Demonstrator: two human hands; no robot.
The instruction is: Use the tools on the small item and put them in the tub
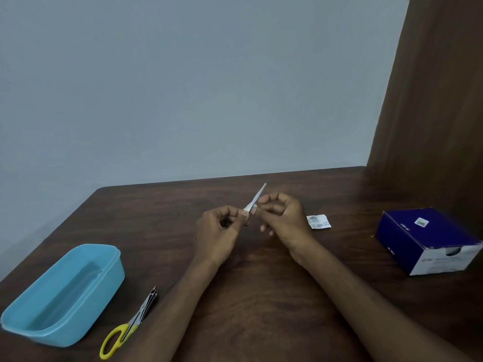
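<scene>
Pinching a thin white strip (255, 199) between them, both hands hover over the middle of the table (261, 283), well above the wood. Left hand (218, 231): thumb & forefinger curled tight on the strip's near end, other fingers folded under, mostly hidden behind the palm. Right hand (283, 218): fingers curled, tips meeting the strip just beside the left thumb; exact grip hard to make out, blur at the contact pt. Strip tilts up & away to the right, far end free; whether it's paper or a wrapped item can't be told.

A torn packet (318, 222) lies flat just right of the right hand, print unreadable. Blue box (428, 239) further right, label too small to read. Tub (65, 293) at near left, inside partly shadowed. Scissors (128, 327) beside it, yellow handles, blades closed; part of handle hidden by the left forearm.
</scene>
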